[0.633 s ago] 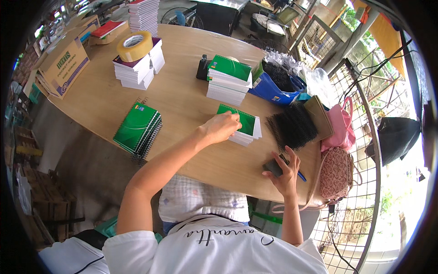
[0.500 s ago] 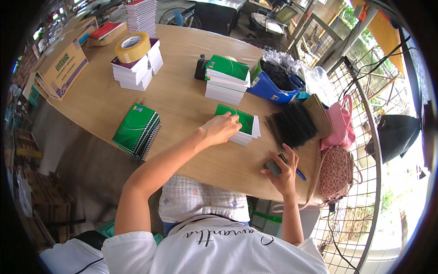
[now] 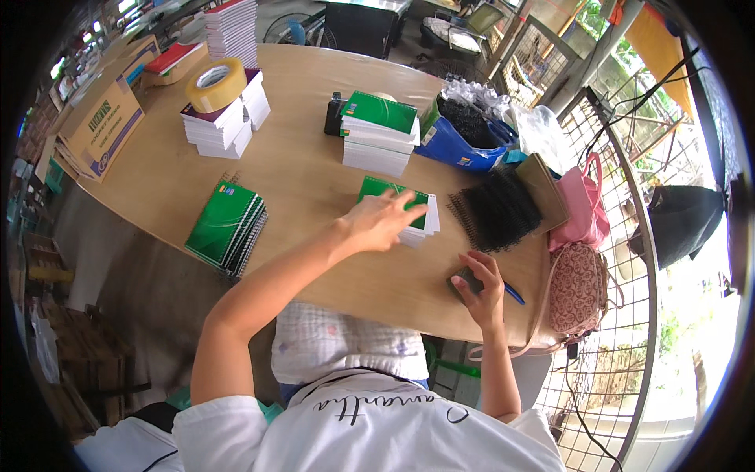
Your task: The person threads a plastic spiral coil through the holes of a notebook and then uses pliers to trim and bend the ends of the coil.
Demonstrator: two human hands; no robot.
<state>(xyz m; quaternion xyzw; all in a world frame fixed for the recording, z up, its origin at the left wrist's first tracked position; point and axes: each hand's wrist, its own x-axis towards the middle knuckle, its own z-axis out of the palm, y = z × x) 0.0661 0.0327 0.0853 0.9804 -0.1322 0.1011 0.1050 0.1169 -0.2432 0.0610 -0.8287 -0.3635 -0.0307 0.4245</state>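
Observation:
My left hand (image 3: 379, 220) rests over a short stack of small green-covered pads (image 3: 380, 187) with loose white pages, its fingers apart and slightly blurred across the top cover. Part of the stack is hidden under that hand. Near the table's front right, my right hand (image 3: 484, 293) is raised with curled fingers and thumb apart. Beside its thumb lies a small dark block (image 3: 465, 282); whether they touch is unclear. A blue pen (image 3: 514, 293) lies just right of that hand. Black binding coils (image 3: 497, 211) are heaped beyond it.
A taller green-topped pad stack (image 3: 378, 141) stands behind. Spiral-bound green notebooks (image 3: 224, 223) lie at left. Farther back are a tape roll (image 3: 214, 86) on white pads and a cardboard box (image 3: 102, 130). A blue container (image 3: 464, 149) and pink bags (image 3: 580, 200) line the right side.
My left hand's fingers have loosened and spread over the green stack. My right hand's fingers have curled in slightly beside the dark block. The whole view has shifted a little.

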